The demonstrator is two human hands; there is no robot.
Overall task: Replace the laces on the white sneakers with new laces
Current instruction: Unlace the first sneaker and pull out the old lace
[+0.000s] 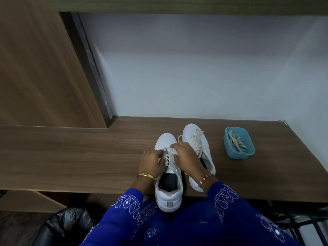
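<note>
White near shoe (168,174) on desk (71,157), both hands, left (152,161) and right (185,157), pinching its lace (170,157); unlacing likely in hand; next, new laces (237,142) from tub (238,155)

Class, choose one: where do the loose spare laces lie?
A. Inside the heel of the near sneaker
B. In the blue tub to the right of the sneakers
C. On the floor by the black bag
B: the loose laces are heaped inside the blue tub, which stands on the desk to the right of the sneakers.
</note>
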